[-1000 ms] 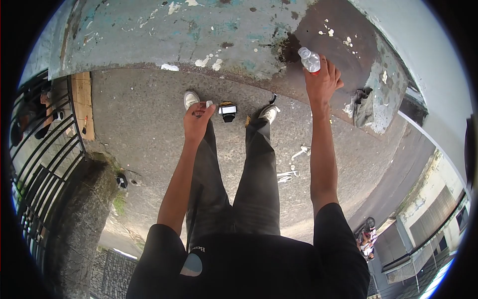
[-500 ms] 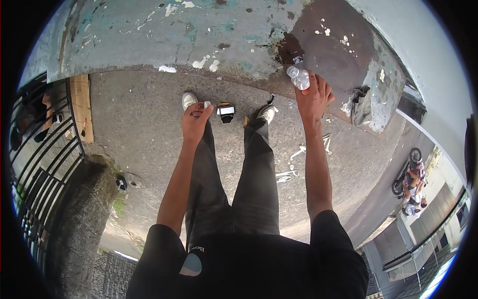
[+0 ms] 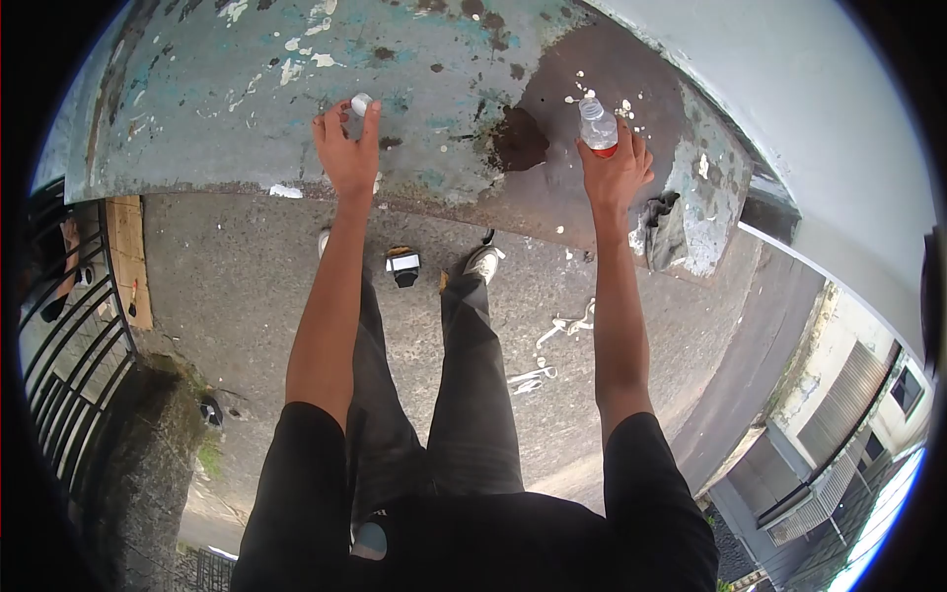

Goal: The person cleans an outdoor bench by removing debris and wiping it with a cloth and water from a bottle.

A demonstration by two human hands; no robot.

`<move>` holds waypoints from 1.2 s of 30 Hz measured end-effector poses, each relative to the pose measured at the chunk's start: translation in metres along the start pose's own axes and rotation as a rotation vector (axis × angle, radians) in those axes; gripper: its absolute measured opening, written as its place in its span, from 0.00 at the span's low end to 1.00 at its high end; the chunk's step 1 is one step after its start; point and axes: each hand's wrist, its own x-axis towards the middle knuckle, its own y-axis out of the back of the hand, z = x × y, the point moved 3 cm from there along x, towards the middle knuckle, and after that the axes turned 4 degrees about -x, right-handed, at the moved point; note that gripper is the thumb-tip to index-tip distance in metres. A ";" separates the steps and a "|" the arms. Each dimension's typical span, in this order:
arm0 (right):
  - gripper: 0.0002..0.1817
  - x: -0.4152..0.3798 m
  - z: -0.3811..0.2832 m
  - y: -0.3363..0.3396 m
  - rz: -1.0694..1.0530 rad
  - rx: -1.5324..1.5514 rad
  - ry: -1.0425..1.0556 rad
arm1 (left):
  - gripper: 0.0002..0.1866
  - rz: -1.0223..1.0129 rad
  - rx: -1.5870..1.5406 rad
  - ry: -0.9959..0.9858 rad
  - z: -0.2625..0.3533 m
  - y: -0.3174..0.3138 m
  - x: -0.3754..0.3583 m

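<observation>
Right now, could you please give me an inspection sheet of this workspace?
Surface: weathered blue-grey painted wall, peeling, with a dark brown patch.
Job's things: small clear plastic bottle; small white bottle cap.
Clutter: grey crumpled rag on the wall's edge; small black-and-white box on the ground between the shoes.
Grips: left hand pinches the cap; right hand holds the bottle upright.
Cables: nothing seen.
Surroundings: asphalt, black metal railing, buildings.

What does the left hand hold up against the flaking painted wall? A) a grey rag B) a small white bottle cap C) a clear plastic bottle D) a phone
B: the left hand pinches a small white bottle cap at its fingertips, while the clear plastic bottle sits in the right hand.
</observation>
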 end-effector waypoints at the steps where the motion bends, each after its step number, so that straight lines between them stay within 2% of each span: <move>1: 0.35 0.014 0.002 -0.002 0.007 -0.013 0.011 | 0.23 0.029 0.021 -0.031 -0.002 -0.007 0.005; 5: 0.36 0.072 0.009 -0.016 0.017 -0.067 0.013 | 0.24 0.134 0.034 -0.048 -0.014 -0.024 0.005; 8: 0.35 0.117 0.014 -0.031 0.061 -0.098 0.066 | 0.23 0.213 0.121 -0.152 -0.021 -0.026 0.002; 16: 0.29 0.195 0.027 -0.081 0.104 -0.233 0.159 | 0.22 0.202 0.131 -0.087 -0.024 -0.028 0.001; 24: 0.28 0.204 0.025 -0.093 0.076 -0.265 0.176 | 0.21 0.194 0.153 -0.058 -0.018 -0.029 0.004; 36: 0.27 0.196 0.023 -0.098 0.047 -0.343 0.214 | 0.19 0.240 0.199 -0.147 -0.014 -0.029 0.006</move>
